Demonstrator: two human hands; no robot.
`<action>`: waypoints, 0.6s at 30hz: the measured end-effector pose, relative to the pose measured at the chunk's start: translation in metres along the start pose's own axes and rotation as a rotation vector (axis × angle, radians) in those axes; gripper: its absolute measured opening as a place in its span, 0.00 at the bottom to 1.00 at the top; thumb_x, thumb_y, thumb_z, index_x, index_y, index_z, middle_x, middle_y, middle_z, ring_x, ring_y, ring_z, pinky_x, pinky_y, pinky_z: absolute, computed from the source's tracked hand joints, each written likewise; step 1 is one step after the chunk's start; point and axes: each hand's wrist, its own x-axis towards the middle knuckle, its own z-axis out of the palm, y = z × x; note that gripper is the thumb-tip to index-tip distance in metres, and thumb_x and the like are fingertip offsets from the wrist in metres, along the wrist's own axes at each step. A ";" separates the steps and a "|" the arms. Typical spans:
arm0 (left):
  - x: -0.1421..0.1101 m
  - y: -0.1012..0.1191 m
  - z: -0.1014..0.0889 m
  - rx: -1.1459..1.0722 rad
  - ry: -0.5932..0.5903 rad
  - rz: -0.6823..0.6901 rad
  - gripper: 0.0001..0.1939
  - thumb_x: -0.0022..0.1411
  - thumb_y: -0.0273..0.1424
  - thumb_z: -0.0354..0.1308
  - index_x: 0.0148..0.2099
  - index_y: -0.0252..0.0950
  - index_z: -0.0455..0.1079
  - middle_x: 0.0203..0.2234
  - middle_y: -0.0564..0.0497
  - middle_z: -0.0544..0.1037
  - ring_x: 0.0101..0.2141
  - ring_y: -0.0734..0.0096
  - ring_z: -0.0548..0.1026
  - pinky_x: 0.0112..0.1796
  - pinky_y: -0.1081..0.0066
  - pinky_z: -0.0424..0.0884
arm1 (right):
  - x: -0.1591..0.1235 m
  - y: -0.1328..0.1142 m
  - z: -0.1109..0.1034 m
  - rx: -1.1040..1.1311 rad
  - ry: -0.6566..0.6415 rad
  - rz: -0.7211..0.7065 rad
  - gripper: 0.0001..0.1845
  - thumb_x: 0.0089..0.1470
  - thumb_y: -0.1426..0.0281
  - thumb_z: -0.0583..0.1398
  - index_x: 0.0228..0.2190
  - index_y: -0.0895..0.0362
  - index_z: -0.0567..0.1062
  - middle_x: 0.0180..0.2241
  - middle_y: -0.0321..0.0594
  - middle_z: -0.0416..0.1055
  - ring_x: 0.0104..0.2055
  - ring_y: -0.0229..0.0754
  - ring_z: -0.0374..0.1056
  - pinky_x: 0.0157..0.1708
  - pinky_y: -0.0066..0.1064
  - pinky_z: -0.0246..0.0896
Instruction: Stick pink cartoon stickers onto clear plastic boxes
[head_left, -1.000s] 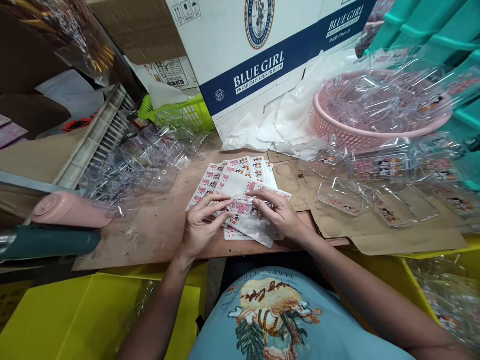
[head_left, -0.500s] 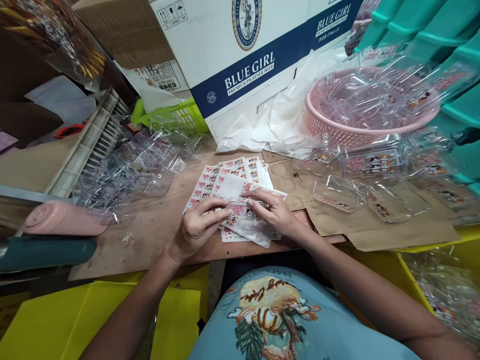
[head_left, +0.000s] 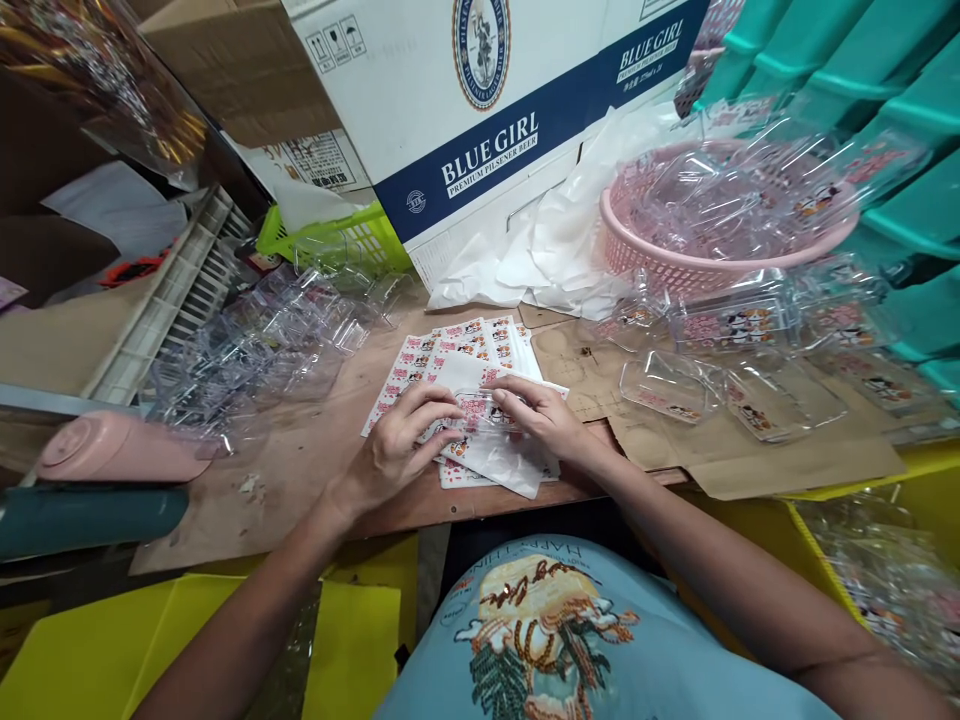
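Note:
A small clear plastic box [head_left: 480, 408] with a pink printed sticker is pinched between both my hands, over sheets of pink stickers [head_left: 457, 350] on the brown board. My left hand [head_left: 401, 445] curls its fingers against the box's left end. My right hand [head_left: 541, 418] presses its fingertips on the box's top and right end. A white backing sheet [head_left: 499, 462] lies under the box, partly covered by my hands.
A heap of bare clear boxes [head_left: 262, 335] lies left, stickered boxes [head_left: 739, 325] right, more in a pink basket [head_left: 675, 265]. A Blue Girl carton [head_left: 487, 110] and green basket [head_left: 352, 240] stand behind. A pink roll [head_left: 120, 455] lies far left, with yellow bins [head_left: 90, 650] below.
My hands have stayed on the box with only small finger shifts. The view has drifted slightly, so everything sits a little higher and further left.

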 end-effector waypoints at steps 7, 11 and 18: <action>0.000 -0.007 0.002 -0.101 0.099 0.019 0.08 0.64 0.25 0.61 0.45 0.39 0.76 0.38 0.48 0.75 0.40 0.69 0.76 0.41 0.69 0.75 | -0.001 -0.002 0.001 -0.027 -0.003 -0.033 0.17 0.64 0.60 0.55 0.43 0.54 0.79 0.45 0.42 0.79 0.48 0.48 0.73 0.49 0.38 0.65; -0.003 -0.008 0.008 0.051 0.047 0.112 0.09 0.65 0.23 0.58 0.47 0.37 0.73 0.39 0.46 0.76 0.42 0.66 0.76 0.44 0.65 0.75 | -0.001 0.000 0.003 -0.050 0.004 -0.043 0.16 0.64 0.61 0.55 0.44 0.54 0.79 0.45 0.42 0.79 0.48 0.47 0.73 0.50 0.38 0.64; -0.008 -0.014 0.017 0.361 -0.044 0.174 0.10 0.68 0.21 0.49 0.49 0.34 0.66 0.46 0.40 0.72 0.50 0.57 0.71 0.51 0.56 0.71 | -0.001 -0.001 0.007 -0.145 -0.008 -0.041 0.16 0.64 0.59 0.55 0.44 0.53 0.78 0.44 0.42 0.78 0.46 0.47 0.72 0.48 0.37 0.63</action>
